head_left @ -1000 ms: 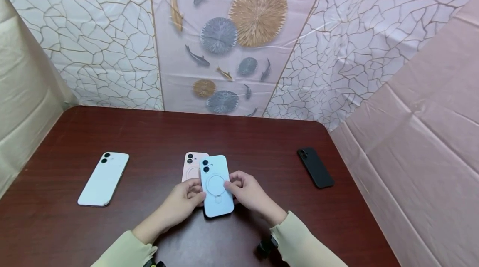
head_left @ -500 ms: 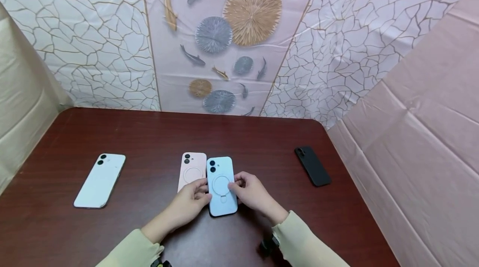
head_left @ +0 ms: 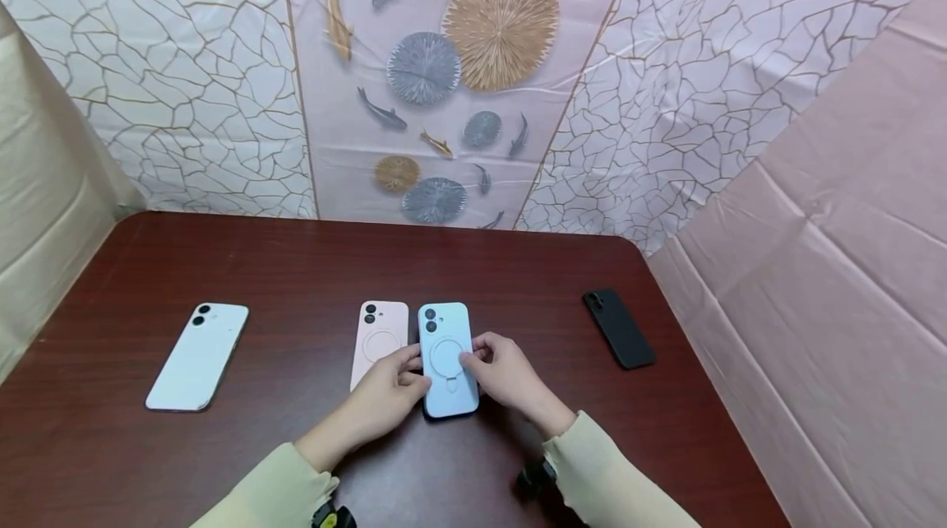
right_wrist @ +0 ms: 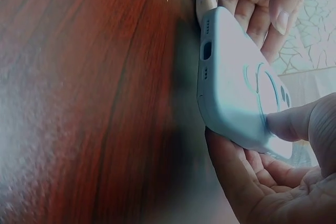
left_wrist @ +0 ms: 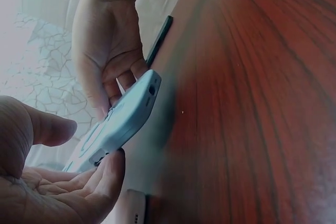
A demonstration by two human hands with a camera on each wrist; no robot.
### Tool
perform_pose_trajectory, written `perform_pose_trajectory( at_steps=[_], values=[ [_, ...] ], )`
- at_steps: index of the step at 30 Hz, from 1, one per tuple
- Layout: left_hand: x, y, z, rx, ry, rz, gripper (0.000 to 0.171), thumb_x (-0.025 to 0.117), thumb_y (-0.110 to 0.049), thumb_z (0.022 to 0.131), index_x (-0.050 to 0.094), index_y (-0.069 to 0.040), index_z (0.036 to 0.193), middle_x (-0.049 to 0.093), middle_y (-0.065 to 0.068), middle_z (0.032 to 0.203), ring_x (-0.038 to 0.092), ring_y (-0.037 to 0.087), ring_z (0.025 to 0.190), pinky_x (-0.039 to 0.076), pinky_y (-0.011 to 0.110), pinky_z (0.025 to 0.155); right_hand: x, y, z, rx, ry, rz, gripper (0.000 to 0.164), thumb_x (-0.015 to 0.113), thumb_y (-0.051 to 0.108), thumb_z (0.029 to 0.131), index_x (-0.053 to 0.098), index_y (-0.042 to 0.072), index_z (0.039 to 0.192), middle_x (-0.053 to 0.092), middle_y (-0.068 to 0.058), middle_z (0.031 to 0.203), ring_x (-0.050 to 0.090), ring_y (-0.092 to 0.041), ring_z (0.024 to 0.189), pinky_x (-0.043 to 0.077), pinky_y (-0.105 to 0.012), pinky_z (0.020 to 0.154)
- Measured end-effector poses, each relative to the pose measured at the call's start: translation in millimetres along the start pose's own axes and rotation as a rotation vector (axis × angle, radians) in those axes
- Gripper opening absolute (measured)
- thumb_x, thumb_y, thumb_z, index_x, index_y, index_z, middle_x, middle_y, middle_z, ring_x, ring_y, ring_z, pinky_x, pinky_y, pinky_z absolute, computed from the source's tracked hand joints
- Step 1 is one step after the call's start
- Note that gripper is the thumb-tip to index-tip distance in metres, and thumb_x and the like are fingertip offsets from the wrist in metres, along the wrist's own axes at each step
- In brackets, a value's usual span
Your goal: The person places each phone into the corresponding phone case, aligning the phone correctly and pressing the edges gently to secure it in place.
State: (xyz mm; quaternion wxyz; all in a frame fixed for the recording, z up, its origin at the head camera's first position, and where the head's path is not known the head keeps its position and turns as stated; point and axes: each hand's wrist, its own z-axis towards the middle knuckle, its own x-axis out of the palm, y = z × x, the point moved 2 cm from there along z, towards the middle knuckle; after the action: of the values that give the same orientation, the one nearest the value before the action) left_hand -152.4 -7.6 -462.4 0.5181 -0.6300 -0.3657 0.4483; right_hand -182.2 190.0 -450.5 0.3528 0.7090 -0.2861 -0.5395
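Note:
A light blue phone case (head_left: pixel 448 368), with a ring on its back and dark camera lenses at its upper left, is held slightly above the table. Whether a phone fills it cannot be told. My right hand (head_left: pixel 513 373) pinches its right side, thumb (right_wrist: pixel 289 123) on the back and fingers beneath. My left hand (head_left: pixel 386 396) touches the opposite edge with its fingers; in the left wrist view its thumb (left_wrist: pixel 54 131) stands apart from the case. Beside the blue case lies a pink phone or case (head_left: pixel 381 339), partly hidden by my left hand.
A white phone (head_left: pixel 198 357) lies at the left of the dark red table (head_left: pixel 296 265). Toward the right edge is a black phone or case (head_left: pixel 619 329). Patterned cloth (head_left: pixel 436 141) hangs behind the table, with plain cloth at both sides.
Both hands have shifted right with the blue case, which overlapped the pink one and is now beside it. The left thumb lay at the case's edge earlier.

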Motion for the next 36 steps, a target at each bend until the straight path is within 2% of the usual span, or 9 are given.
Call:
perform_pose_trajectory(
  at_steps=[4, 9, 14, 19, 25, 31, 36],
  values=[
    [4.4, -1.3, 4.5, -0.002, -0.006, 0.019, 0.055, 0.060, -0.006, 0.092, 0.037, 0.012, 0.139, 0.059, 0.023, 0.123, 0.064, 0.023, 0.101, 0.052, 0.033, 0.084, -3.0, 1.6, 1.7, -0.007, -0.036, -0.048, 0.020, 0.063, 0.019, 0.094, 0.062, 0.001, 0.103, 0.060, -0.006, 0.083, 0.056, -0.016, 0.061, 0.051, -0.031, 0.053],
    [10.5, -2.1, 9.5, -0.008, -0.009, -0.005, 0.058, 0.060, -0.003, 0.092, 0.034, 0.012, 0.141, 0.056, 0.025, 0.127, 0.061, 0.025, 0.104, 0.053, 0.032, 0.081, -7.0, 1.3, 4.9, -0.010, -0.087, -0.106, 0.020, 0.065, 0.019, 0.093, 0.063, 0.001, 0.102, 0.060, -0.005, 0.082, 0.056, -0.015, 0.063, 0.049, -0.030, 0.057],
    [16.2, -5.6, 14.1, -0.032, -0.002, -0.033, 0.060, 0.058, -0.002, 0.091, 0.032, 0.009, 0.144, 0.053, 0.023, 0.130, 0.059, 0.027, 0.108, 0.052, 0.033, 0.083, -10.6, -3.3, 8.7, 0.017, -0.113, -0.134, 0.022, 0.066, 0.021, 0.092, 0.063, 0.003, 0.103, 0.060, -0.004, 0.082, 0.055, -0.016, 0.068, 0.048, -0.029, 0.061],
    [23.0, -6.8, 21.4, -0.065, 0.001, -0.060, 0.066, 0.053, 0.002, 0.085, 0.031, 0.003, 0.147, 0.051, 0.017, 0.130, 0.055, 0.026, 0.110, 0.049, 0.032, 0.085, -15.4, -4.9, 11.0, 0.029, -0.146, -0.156, 0.026, 0.067, 0.024, 0.091, 0.062, 0.003, 0.105, 0.059, -0.004, 0.082, 0.054, -0.016, 0.069, 0.047, -0.030, 0.062],
    [26.7, -6.9, 25.1, -0.087, 0.000, -0.087, 0.070, 0.054, 0.003, 0.081, 0.032, 0.002, 0.147, 0.049, 0.017, 0.132, 0.053, 0.028, 0.114, 0.048, 0.035, 0.086, -19.3, -6.5, 10.7, 0.028, -0.151, -0.157, 0.026, 0.067, 0.024, 0.091, 0.062, 0.002, 0.105, 0.059, -0.005, 0.080, 0.054, -0.016, 0.066, 0.047, -0.030, 0.059],
    [30.0, -4.7, 27.8, -0.110, -0.003, -0.079, 0.075, 0.058, 0.000, 0.077, 0.032, 0.001, 0.147, 0.038, 0.020, 0.139, 0.052, 0.027, 0.117, 0.050, 0.031, 0.082, -19.0, -8.9, 11.4, 0.031, -0.155, -0.185, 0.027, 0.068, 0.024, 0.091, 0.062, 0.002, 0.105, 0.058, -0.004, 0.080, 0.053, -0.016, 0.067, 0.047, -0.030, 0.059],
    [30.8, -2.9, 28.0, -0.104, 0.000, -0.115, 0.076, 0.061, 0.000, 0.077, 0.032, 0.001, 0.147, 0.037, 0.021, 0.140, 0.053, 0.027, 0.117, 0.050, 0.029, 0.082, -17.9, -10.4, 12.9, 0.040, -0.151, -0.200, 0.027, 0.068, 0.025, 0.090, 0.061, 0.003, 0.105, 0.058, -0.003, 0.081, 0.053, -0.016, 0.069, 0.047, -0.030, 0.061]
  ],
)
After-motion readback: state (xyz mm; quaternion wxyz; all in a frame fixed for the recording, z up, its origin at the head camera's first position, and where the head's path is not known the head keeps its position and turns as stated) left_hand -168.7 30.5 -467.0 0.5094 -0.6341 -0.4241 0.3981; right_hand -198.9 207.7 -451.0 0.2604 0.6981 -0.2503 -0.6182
